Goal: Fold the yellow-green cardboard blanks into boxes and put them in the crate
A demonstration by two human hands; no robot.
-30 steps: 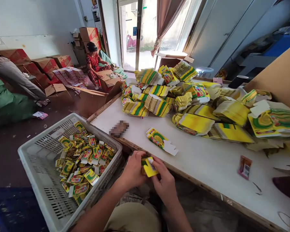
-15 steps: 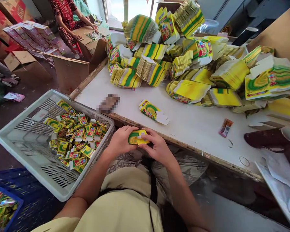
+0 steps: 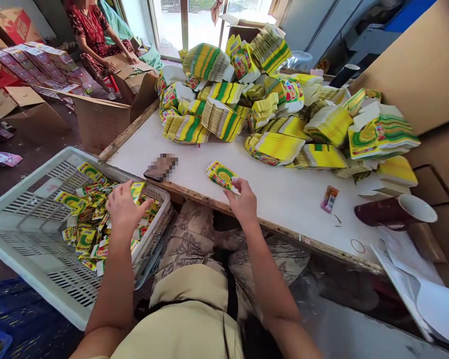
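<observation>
My left hand (image 3: 124, 207) is over the white plastic crate, thumb and fingers spread apart. Just beyond its fingers is a small yellow-green carton (image 3: 137, 191), which looks let go. Many similar small folded cartons (image 3: 86, 239) lie heaped in the crate below. On the white table, my right hand (image 3: 243, 199) pinches the near right end of another flattened yellow-green carton (image 3: 221, 175) between thumb and fingers. The fingers cover its end flap.
The white crate (image 3: 41, 269) stands left of the table (image 3: 284, 199). Stacks of flat yellow cartons (image 3: 224, 119) fill the table's back. A blurred phone-like object (image 3: 160, 167), a small sachet (image 3: 330, 198) and a dark mug (image 3: 381, 212) lie nearer. Another person (image 3: 93, 40) sits behind an open cardboard box (image 3: 101, 117).
My hands have parted from the carton they both held over my lap. The left moved over the crate and opened; the right reached forward to the carton on the table.
</observation>
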